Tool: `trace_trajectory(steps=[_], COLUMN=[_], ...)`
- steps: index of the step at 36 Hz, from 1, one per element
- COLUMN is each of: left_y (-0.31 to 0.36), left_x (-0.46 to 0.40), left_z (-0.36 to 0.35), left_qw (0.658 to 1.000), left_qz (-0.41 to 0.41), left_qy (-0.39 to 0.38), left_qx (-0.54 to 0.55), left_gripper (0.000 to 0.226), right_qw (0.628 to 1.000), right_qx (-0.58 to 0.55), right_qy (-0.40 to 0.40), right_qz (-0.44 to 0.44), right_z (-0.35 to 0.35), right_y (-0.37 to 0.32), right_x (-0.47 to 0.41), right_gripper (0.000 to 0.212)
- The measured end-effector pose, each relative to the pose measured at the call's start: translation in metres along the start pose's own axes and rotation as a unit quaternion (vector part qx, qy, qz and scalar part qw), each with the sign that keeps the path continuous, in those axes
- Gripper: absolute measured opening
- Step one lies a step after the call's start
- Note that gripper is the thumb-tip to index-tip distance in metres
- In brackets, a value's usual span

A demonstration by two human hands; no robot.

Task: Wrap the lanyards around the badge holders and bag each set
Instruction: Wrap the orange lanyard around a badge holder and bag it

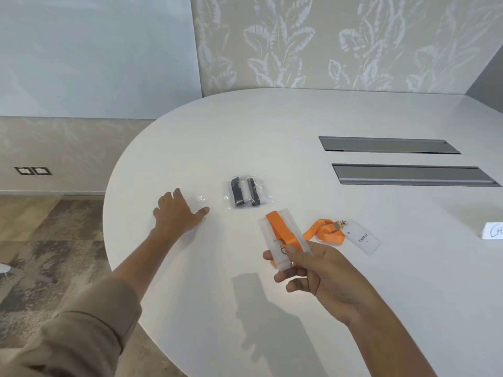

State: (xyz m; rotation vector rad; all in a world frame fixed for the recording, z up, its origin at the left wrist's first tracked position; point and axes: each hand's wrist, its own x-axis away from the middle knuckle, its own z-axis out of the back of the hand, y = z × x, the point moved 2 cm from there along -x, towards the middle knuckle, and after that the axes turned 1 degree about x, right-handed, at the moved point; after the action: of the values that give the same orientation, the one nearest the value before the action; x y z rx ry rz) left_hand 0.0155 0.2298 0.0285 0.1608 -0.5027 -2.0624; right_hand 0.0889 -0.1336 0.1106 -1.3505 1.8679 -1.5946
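Note:
My right hand (315, 273) holds a clear badge holder (275, 235) with an orange lanyard (283, 235) wound around it, lifted above the white table (272, 137). My left hand (177, 213) lies flat with fingers spread on an empty clear plastic bag (200, 201) at the left. A sealed clear bag (247, 193) with a black-lanyard set lies just beyond. To the right, another badge holder (363, 240) lies flat with its orange lanyard (325, 232) loose beside it.
Two grey cable hatches (389, 145) (413, 175) are set into the table at the back right. A white paper label (494, 231) lies at the right edge. The table's curved edge runs along the left, with patterned floor below.

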Motion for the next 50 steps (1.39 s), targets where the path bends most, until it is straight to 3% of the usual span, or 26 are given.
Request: trace_trajectory(steps=[13,18,21,25,28,35,42,50], left_y=[0.005,0.010,0.011,0.011,0.012,0.022,0.042,0.063], left_x=[-0.031,-0.028,-0.023,-0.017,-0.015,0.004,0.039,0.082], left_z=[-0.019,-0.020,-0.017,-0.015,-0.013,0.003,0.034,0.061], left_qw=[0.998,0.997,0.994,0.981,0.969,0.930,0.898,0.864], left_qz=[-0.019,-0.060,-0.095,-0.149,-0.161,-0.186,-0.266,-0.328], left_qy=[0.002,0.021,0.054,0.095,0.077,0.034,0.048,0.007], left_qx=[-0.066,-0.046,-0.012,0.083,0.170,0.317,0.348,0.381], left_gripper=[0.091,0.104,0.100,0.074,0.065,0.070,0.074,0.077], right_qw=[1.000,1.000,1.000,1.000,1.000,0.996,0.990,0.970], right_qx=[0.012,0.009,0.010,0.010,0.020,0.071,0.111,0.210], right_qy=[0.016,0.017,0.017,0.021,0.023,0.040,0.057,0.065], right_qz=[0.003,0.004,0.005,0.001,0.003,0.025,0.059,0.101], right_z=[0.008,0.009,0.009,0.008,0.008,0.010,0.012,0.015], right_y=[0.000,0.000,0.001,0.002,0.002,-0.003,-0.017,-0.049], right_x=[-0.002,-0.005,-0.006,-0.007,-0.007,-0.006,-0.001,0.015], right_gripper=[0.046,0.049,0.048,0.048,0.044,0.044,0.052,0.023])
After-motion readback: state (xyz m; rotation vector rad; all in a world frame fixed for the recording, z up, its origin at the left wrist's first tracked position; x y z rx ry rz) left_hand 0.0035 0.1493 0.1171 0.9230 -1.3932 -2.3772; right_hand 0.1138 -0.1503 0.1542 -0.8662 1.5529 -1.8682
